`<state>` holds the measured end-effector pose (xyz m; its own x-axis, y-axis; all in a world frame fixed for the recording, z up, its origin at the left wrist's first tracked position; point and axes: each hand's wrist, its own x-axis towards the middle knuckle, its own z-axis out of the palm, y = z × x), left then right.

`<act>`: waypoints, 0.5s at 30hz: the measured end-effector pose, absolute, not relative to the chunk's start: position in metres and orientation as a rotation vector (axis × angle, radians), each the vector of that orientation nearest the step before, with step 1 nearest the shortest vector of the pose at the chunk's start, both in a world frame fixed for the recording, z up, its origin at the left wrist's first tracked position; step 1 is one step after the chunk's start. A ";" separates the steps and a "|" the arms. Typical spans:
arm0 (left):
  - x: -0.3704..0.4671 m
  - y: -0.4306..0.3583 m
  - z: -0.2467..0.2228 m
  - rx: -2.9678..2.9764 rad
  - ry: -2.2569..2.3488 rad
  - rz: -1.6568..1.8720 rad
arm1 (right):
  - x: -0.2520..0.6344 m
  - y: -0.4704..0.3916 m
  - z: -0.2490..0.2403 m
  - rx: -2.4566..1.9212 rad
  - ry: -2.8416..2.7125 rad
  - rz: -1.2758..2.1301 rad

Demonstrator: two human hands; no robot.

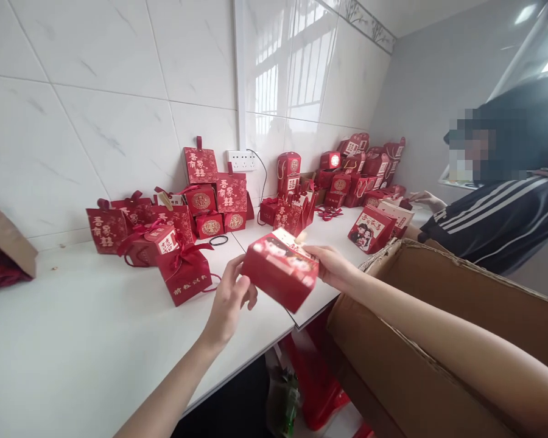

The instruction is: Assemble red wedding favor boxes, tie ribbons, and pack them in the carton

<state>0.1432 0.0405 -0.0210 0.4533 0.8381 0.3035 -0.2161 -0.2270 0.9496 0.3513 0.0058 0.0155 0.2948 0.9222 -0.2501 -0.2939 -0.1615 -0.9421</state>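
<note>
The red gift box [281, 274] was held in the air above the front edge of the table [73, 328]. Its right end was clamped in the grip of the right hand [335, 267], probably so that the weight was carried there. The left end was met by the left hand [228, 298], seemingly for steadiness; whether that grip was closed firmly could not be told. Finished-looking boxes [203, 201] were stacked near the wall, perhaps to save space, and the open carton [393, 340] was placed beside the right forearm.
</note>
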 end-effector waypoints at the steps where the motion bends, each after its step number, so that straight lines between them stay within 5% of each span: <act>1: 0.146 0.032 -0.013 1.502 0.577 1.080 | 0.352 -0.001 0.016 -1.295 -0.615 1.276; 11: 0.180 0.002 0.011 1.614 0.432 1.034 | 0.372 -0.057 0.024 -1.224 -0.508 1.445; 15: 0.203 -0.013 0.019 1.927 0.124 1.096 | 0.391 -0.078 0.032 -1.293 -0.728 1.106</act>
<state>0.2035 -0.0131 0.0192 0.6043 0.4709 0.6427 -0.3148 -0.5999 0.7355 0.3913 -0.0775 0.0323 0.3471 0.9250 -0.1546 -0.2238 -0.0784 -0.9715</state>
